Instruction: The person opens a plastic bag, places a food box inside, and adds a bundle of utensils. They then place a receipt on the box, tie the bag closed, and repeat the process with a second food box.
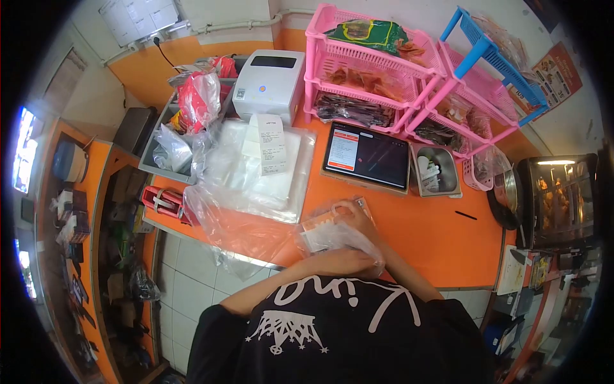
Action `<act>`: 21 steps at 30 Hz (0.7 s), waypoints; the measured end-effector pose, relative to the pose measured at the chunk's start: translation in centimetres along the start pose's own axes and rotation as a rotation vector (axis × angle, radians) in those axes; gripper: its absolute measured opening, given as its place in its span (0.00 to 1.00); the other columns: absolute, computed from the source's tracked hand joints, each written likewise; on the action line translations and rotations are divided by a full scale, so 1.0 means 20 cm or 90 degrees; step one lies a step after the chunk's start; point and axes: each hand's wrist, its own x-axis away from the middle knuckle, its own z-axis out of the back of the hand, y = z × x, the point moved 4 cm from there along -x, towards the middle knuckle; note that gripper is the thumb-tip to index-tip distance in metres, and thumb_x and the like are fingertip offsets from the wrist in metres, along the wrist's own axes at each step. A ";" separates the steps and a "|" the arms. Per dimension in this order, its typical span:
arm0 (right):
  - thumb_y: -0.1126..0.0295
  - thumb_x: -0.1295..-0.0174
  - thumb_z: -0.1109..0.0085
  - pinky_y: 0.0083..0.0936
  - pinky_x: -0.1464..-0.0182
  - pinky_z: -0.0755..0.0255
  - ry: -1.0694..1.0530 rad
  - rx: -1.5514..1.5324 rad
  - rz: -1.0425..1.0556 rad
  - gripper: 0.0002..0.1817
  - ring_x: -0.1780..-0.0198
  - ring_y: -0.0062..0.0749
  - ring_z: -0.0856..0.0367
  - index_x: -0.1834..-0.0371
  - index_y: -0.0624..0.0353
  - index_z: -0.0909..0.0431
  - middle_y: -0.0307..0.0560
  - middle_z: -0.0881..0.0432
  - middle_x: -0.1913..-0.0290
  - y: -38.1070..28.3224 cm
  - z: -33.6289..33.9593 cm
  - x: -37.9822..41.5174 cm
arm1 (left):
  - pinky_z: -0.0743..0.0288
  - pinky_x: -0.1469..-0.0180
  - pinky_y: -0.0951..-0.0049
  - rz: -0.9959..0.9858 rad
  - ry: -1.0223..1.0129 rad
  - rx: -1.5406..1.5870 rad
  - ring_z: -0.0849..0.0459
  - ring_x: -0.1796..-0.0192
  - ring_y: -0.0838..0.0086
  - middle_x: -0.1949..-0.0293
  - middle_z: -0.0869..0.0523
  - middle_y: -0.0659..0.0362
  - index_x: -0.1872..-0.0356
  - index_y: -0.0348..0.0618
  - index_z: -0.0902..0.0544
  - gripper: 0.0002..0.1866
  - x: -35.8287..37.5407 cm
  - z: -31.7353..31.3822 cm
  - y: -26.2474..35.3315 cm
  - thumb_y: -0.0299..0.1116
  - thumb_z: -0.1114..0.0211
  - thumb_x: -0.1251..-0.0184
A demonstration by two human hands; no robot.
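Observation:
In front of my chest, over the table's front edge, is a clear plastic bag (320,238) with an orange-and-white printed packet (318,221) in or under it. My right hand (355,216) reaches across from the right, its fingers curled onto the upper edge of the bag and packet. Lower down, my left forearm crosses my body and my left hand (363,261) is closed at the bag's near right side. Crumpled film partly covers the left fingers.
An orange table (435,237) carries stacked clear bags (291,182), a label printer (268,83) with a printed slip (272,147), a tablet (366,155), and a metal container (436,168). Pink racks (371,61) stand behind. A grey bin (157,150) and red object (165,201) are left.

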 end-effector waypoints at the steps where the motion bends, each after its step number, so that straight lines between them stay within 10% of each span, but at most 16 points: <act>1: 0.71 0.41 0.49 0.27 0.44 0.37 0.041 0.064 0.081 0.17 0.47 0.35 0.31 0.48 0.61 0.32 0.50 0.28 0.50 -0.04 0.02 0.00 | 0.30 0.46 0.64 0.068 -0.006 0.124 0.22 0.49 0.59 0.52 0.22 0.45 0.48 0.41 0.26 0.17 0.06 0.14 0.04 0.31 0.47 0.39; 5: 0.73 0.46 0.47 0.24 0.49 0.33 0.096 0.141 0.159 0.14 0.53 0.31 0.28 0.55 0.61 0.28 0.47 0.26 0.55 -0.12 0.06 0.01 | 0.34 0.41 0.66 0.105 0.051 0.254 0.25 0.44 0.56 0.45 0.26 0.45 0.41 0.37 0.33 0.26 0.32 0.43 -0.05 0.37 0.44 0.39; 10: 0.75 0.48 0.48 0.26 0.49 0.34 0.155 0.087 0.114 0.15 0.51 0.33 0.29 0.55 0.62 0.29 0.48 0.27 0.53 -0.14 0.09 0.00 | 0.54 0.33 0.51 0.397 0.094 -0.298 0.47 0.32 0.48 0.35 0.43 0.39 0.36 0.31 0.45 0.50 0.32 0.08 -0.30 0.61 0.40 0.51; 17: 0.77 0.50 0.49 0.28 0.48 0.34 0.270 -0.016 -0.001 0.16 0.49 0.36 0.30 0.55 0.63 0.30 0.50 0.29 0.51 -0.28 -0.07 -0.03 | 0.58 0.32 0.51 0.465 0.248 -0.347 0.48 0.31 0.49 0.35 0.43 0.42 0.37 0.32 0.41 0.46 0.06 -0.22 -0.43 0.58 0.42 0.48; 20: 0.78 0.50 0.50 0.29 0.47 0.34 0.310 -0.027 -0.055 0.16 0.48 0.38 0.31 0.55 0.64 0.30 0.51 0.29 0.50 -0.29 -0.18 0.03 | 0.60 0.32 0.50 0.524 -0.009 -0.346 0.48 0.31 0.49 0.35 0.40 0.47 0.35 0.38 0.42 0.47 0.01 -0.22 -0.48 0.61 0.41 0.51; 21: 0.78 0.50 0.50 0.29 0.47 0.34 0.312 -0.030 -0.050 0.16 0.48 0.38 0.31 0.55 0.64 0.30 0.51 0.29 0.50 -0.28 -0.18 0.04 | 0.58 0.32 0.51 0.496 0.182 -0.328 0.47 0.31 0.50 0.36 0.38 0.48 0.36 0.42 0.39 0.42 0.01 -0.24 -0.55 0.57 0.40 0.50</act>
